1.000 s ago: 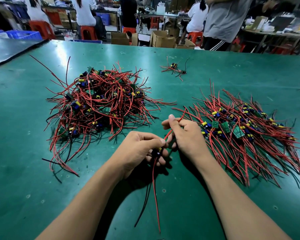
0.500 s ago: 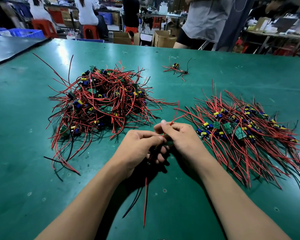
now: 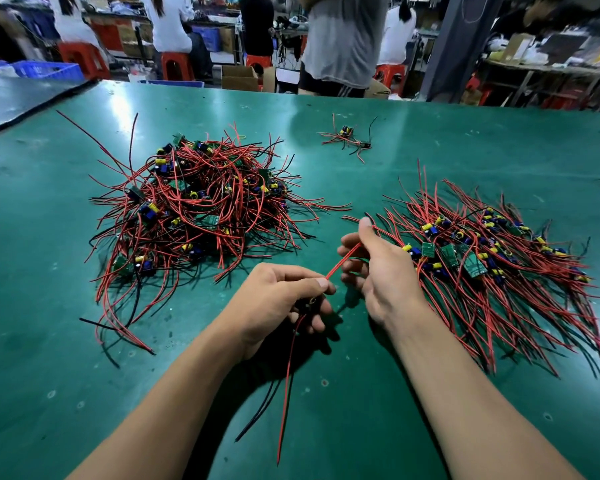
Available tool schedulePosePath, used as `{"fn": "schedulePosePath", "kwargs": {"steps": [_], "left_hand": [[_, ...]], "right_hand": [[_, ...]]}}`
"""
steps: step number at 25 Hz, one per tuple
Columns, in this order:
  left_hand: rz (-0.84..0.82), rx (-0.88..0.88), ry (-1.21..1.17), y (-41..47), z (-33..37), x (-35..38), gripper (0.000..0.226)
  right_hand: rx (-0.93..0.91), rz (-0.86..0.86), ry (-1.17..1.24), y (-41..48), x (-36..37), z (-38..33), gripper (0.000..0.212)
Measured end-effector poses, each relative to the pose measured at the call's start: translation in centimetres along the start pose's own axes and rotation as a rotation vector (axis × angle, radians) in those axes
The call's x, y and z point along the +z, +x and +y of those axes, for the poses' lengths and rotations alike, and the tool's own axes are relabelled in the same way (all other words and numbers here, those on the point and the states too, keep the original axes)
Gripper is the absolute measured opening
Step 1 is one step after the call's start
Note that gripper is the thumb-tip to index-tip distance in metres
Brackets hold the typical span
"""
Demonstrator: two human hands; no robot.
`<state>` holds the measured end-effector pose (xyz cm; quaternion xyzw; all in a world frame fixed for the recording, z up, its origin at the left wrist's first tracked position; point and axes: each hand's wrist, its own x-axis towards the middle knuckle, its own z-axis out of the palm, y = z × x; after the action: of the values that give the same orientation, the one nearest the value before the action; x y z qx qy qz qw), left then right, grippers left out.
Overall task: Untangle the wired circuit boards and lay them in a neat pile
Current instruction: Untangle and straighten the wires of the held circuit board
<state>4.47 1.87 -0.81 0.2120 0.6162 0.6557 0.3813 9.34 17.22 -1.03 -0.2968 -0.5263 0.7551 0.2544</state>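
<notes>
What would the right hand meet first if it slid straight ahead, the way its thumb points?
Probably the loose red wire ends trailing from the tangled heap; depth is uncertain, so the right hand might pass above them.

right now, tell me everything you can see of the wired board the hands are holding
The wired board is mostly hidden inside the left hand, which grips it just above the green table. Only a small dark body with a yellowish part shows between the fingers. One red lead runs taut up and to the right into the right hand, which pinches it. A second red lead and thin black leads trail down toward the person over the table.
</notes>
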Motion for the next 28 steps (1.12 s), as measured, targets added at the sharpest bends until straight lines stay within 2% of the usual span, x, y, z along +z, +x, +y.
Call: {"fn": "schedulePosePath", "kwargs": {"steps": [4,7,9,11,15,17,19,22,25,28], "left_hand": [[-0.015,0.009,0.027,0.0,0.0,-0.2,0.014],[-0.006,0.016,0.053,0.0,-0.1,-0.1,0.014],[0.021,0.013,0.014,0.1,-0.1,-0.1,0.013],[0.053,0.007,-0.056,0.2,-0.2,-0.1,0.013],[0.101,0.009,-0.164,0.4,0.0,-0.2,0.014],[0.090,-0.016,-0.211,0.4,0.1,-0.3,0.013],[0.053,-0.082,-0.279,0.3,0.3,-0.6,0.014],[0.005,-0.124,-0.319,0.2,0.6,-0.7,0.017],[0.020,-0.069,-0.263,0.2,0.5,-0.6,0.015],[0.028,-0.019,-0.156,0.3,0.2,-0.6,0.022]], "right_hand": [[0.328,-0.102,0.290,0.2,-0.7,-1.2,0.046],[0.436,-0.185,0.431,0.2,-1.2,-1.2,0.051],[0.380,-0.193,0.410,0.1,-1.1,-0.9,0.044],[0.264,-0.235,0.274,-0.2,-0.8,-0.6,0.036],[0.228,-0.523,0.025,-1.8,0.2,0.6,0.035],[0.223,-0.643,0.054,-2.4,0.7,1.1,0.028],[0.201,-0.684,0.090,-2.6,0.9,1.2,0.025],[0.081,-0.612,0.066,-2.1,0.9,1.5,0.029],[-0.102,-0.396,-0.128,-0.9,0.4,1.5,0.031],[-0.171,-0.209,-0.198,0.2,-0.3,1.4,0.031]]}}
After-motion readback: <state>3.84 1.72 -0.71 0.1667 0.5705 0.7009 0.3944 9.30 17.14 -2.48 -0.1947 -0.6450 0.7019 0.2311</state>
